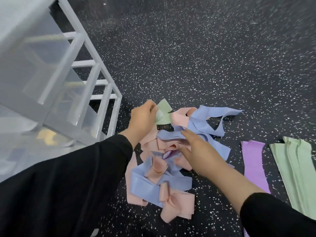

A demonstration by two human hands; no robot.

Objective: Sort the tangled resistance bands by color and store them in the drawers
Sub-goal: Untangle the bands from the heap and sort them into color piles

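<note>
Your left hand [142, 119] pinches a green band [163, 112]; your right hand [199, 149], fingers spread, touches the tangled pile [159, 170].

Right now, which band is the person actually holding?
The green band, pinched by the left hand at the pile's far edge. The right hand only reaches over the blue and pink ones.

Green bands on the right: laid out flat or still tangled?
Laid out flat. The green bands lie straight, side by side on the floor, beside the purple band and apart from the tangled pile.
</note>
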